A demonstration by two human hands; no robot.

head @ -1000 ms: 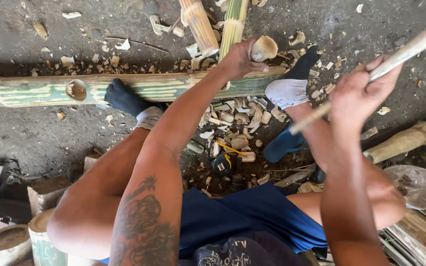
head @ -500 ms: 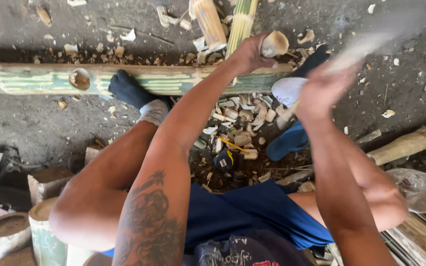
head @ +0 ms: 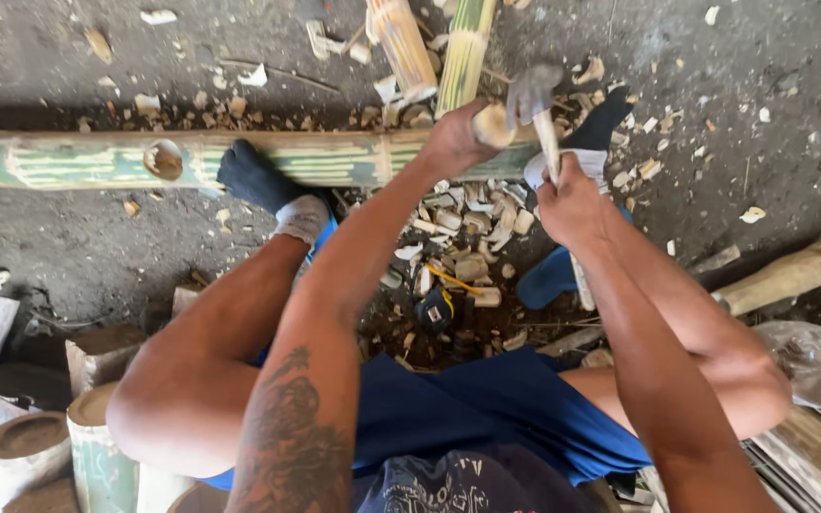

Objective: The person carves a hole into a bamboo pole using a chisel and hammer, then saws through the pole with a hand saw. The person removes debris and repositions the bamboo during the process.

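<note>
My left hand (head: pixel 456 135) grips a short wooden-handled chisel (head: pixel 490 123) set against a long green bamboo pole (head: pixel 192 158) lying across the ground. My right hand (head: pixel 570 199) holds a hammer (head: pixel 536 95) by its handle, with the blurred head down on the chisel's butt. Both my socked feet rest on the pole, the left foot (head: pixel 258 182) near a round hole (head: pixel 163 158) cut in the bamboo. I sit with knees apart in blue shorts.
Pale wood chips (head: pixel 467 228) litter the ground between my feet, with a small dark and yellow tool (head: pixel 437 306) among them. Two bamboo lengths (head: pixel 429 47) lie beyond the pole. Cut bamboo sections (head: pixel 59 437) stand lower left; a log (head: pixel 791 274) and plastic bag (head: pixel 810 359) lie right.
My right hand swung the hammer down from raised at upper right onto the chisel. My left hand kept the chisel on the pole.
</note>
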